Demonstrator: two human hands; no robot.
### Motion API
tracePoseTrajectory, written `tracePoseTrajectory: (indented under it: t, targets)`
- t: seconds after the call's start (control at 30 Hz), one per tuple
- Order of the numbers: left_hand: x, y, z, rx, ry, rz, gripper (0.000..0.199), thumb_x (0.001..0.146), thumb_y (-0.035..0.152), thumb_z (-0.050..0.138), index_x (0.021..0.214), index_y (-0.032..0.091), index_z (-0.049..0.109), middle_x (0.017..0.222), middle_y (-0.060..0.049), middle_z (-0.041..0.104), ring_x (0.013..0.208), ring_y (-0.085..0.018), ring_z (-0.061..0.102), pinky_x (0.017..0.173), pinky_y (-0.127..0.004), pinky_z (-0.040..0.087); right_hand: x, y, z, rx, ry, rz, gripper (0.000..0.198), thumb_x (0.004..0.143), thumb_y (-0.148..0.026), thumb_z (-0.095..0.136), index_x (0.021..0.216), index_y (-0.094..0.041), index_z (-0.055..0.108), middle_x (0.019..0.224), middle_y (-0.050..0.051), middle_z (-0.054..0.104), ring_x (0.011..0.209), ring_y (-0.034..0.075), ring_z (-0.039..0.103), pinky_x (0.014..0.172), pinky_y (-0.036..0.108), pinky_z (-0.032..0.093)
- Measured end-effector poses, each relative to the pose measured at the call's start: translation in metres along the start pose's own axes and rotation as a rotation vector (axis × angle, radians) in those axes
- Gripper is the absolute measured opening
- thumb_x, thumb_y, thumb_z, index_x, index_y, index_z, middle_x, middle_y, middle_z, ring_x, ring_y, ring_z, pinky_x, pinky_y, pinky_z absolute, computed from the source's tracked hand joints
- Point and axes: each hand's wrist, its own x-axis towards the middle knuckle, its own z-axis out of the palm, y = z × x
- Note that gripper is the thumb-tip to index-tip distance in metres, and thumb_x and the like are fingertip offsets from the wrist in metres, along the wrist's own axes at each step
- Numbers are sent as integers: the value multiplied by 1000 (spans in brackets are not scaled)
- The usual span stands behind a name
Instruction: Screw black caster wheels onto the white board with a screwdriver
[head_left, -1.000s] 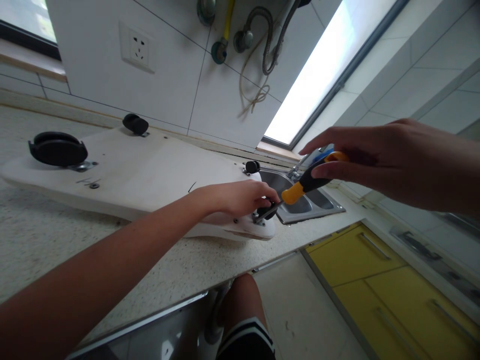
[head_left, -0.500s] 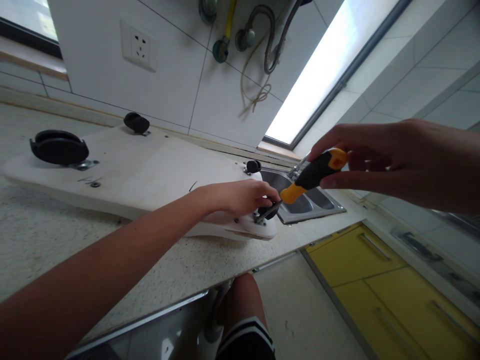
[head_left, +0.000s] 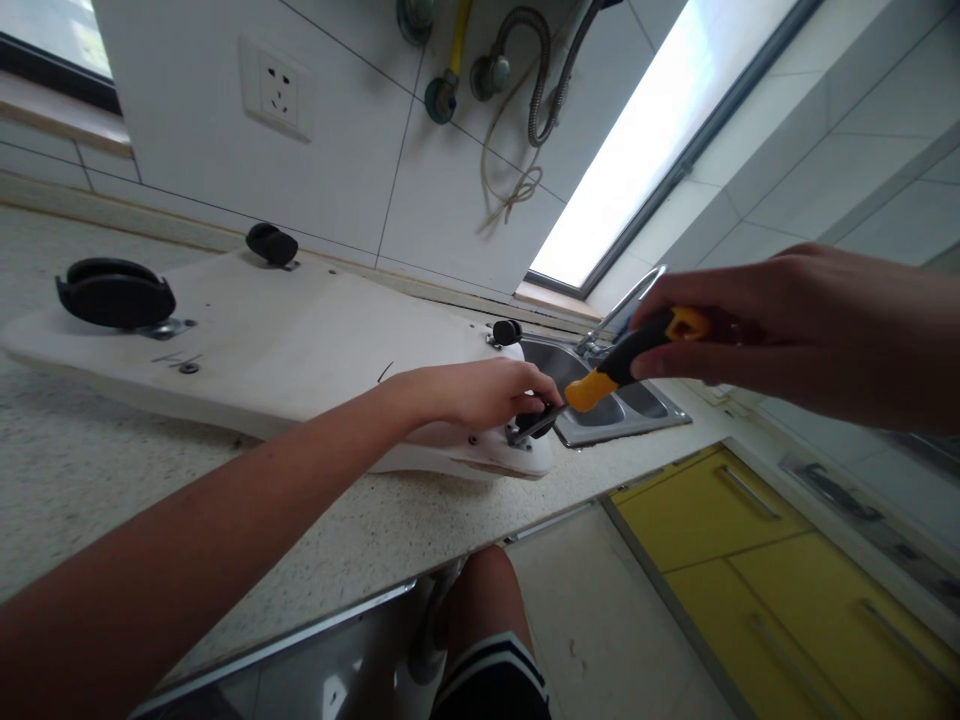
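Observation:
A white board (head_left: 300, 330) with black caster wheels lies on the speckled countertop (head_left: 315, 560), wheels upward. My right hand (head_left: 750, 330) is closed around the black and yellow handle of a screwdriver (head_left: 619, 360). Its shaft slants down to the metal plate of the near right caster (head_left: 536, 422). My left hand (head_left: 502, 393) is at that same caster, fingers curled against it and close to the shaft. Just where the tip meets the plate is too small to make out. Other casters stand at the back right (head_left: 507, 332), back left (head_left: 271, 244) and far left (head_left: 116, 293).
Beyond the board's right end is a steel double sink (head_left: 637, 400) with a tap (head_left: 630, 305). A socket (head_left: 277, 90), pipes and a looped cord (head_left: 517, 185) are on the tiled wall. Yellow cabinets (head_left: 720, 520) stand lower right. My knee (head_left: 491, 590) is below the counter edge.
My right hand has turned around the screwdriver handle, its thumb now further along the grip, and the handle has tilted slightly. My left hand and the board stay put.

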Motion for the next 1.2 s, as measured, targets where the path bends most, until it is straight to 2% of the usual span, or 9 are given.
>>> tracePoseTrajectory:
  t: [0.1,0.27,0.5,0.67,0.87,0.97,1.07,1.13,1.2]
  targets:
    - [1,-1,0,12,14,28,35,110,21,52,136,17,75,128,-11,79,103,-22,69,90,-34,49,3,-1,3,-81,37,81,85,91,-98,33,73,-25,73,40,-8,48,28,1,39,31,17,26]
    - [-1,2,0,8,-10,-14,35,112,25,49,135,18,75,125,-10,79,98,-21,69,86,-34,49,-2,6,2,-1,97,-17,72,85,-94,58,124,-34,72,53,-12,61,34,2,48,33,16,33]
    - [-2,3,-1,5,9,-9,34,111,24,50,133,18,76,120,-10,80,93,-20,69,83,-33,49,5,-4,5,-235,148,112,91,84,-102,30,69,-23,72,39,-8,45,31,-1,31,40,23,24]
    - [1,-1,1,5,1,14,34,111,23,50,133,18,75,122,-10,79,98,-21,69,86,-34,49,-3,6,-4,-52,124,-12,77,81,-98,56,119,-34,79,55,-9,61,35,2,45,39,24,27]
    - [2,-4,1,24,-6,35,34,111,24,49,132,19,75,118,-9,79,94,-20,68,84,-34,48,5,-9,6,-250,207,107,97,90,-100,20,67,-24,76,40,-5,43,36,3,27,51,34,28]
    - [0,-1,1,24,-11,0,36,111,25,48,135,18,74,116,-9,79,88,-19,66,80,-33,47,5,-6,5,-202,175,123,89,89,-100,29,96,-28,80,46,-6,52,36,6,37,48,32,29]
    - [-1,0,0,2,-1,-15,36,111,25,49,136,19,75,120,-10,79,92,-20,68,83,-34,48,-3,7,-1,-39,19,47,68,95,-91,48,126,-37,75,61,-6,66,39,8,48,42,29,30]
    - [-1,-1,0,-16,-7,-24,36,111,26,49,136,20,75,122,-10,79,94,-20,69,85,-34,48,-5,11,-2,33,-61,31,61,97,-87,50,126,-39,76,66,-5,70,42,8,54,40,28,33]
    - [-1,-1,0,-15,-11,-18,36,111,26,50,136,20,76,123,-10,79,96,-21,70,85,-34,49,-1,8,1,4,-74,142,77,93,-95,41,112,-31,80,59,-4,66,40,7,52,40,27,33]
